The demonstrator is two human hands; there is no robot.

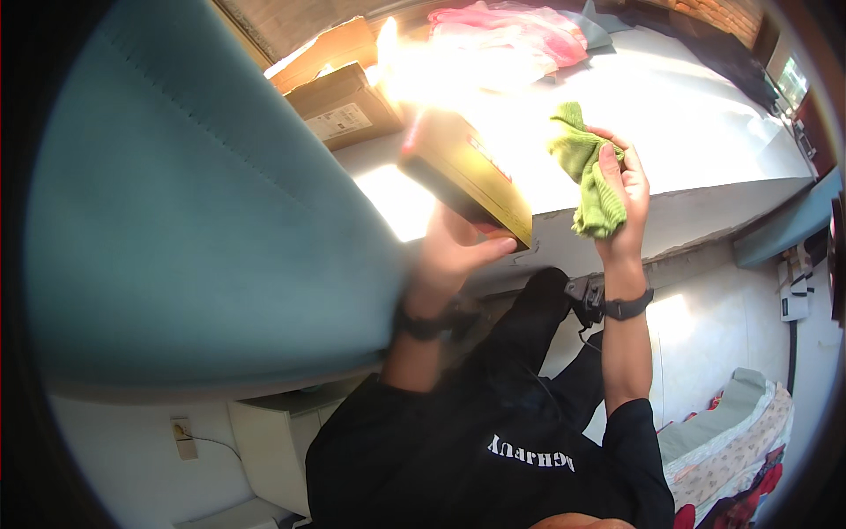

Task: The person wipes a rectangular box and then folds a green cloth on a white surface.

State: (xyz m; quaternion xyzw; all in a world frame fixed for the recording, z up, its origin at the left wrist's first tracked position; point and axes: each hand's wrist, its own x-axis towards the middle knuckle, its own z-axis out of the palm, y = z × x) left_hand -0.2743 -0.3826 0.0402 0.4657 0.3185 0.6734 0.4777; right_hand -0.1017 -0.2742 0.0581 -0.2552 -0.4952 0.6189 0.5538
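Observation:
My left hand (448, 256), somewhat blurred, is closed around the lower end of a yellow rectangular box (480, 176). The box is tilted, and its far end fades into strong glare. In my right hand (633, 194) a crumpled green ribbed cloth (595, 181) is gripped, the thumb pressing on it and part of it hanging below the fingers. Cloth and box are apart, with a gap between them. Both hands are raised at the near edge of a white surface (679, 167).
An open cardboard box (352, 110) stands at the back left, beside pink plastic sheeting (511, 35). A large teal padded panel (194, 229) fills the left side. A beige cabinet (273, 450) is at lower left; patterned bedding (736, 441) lies at lower right.

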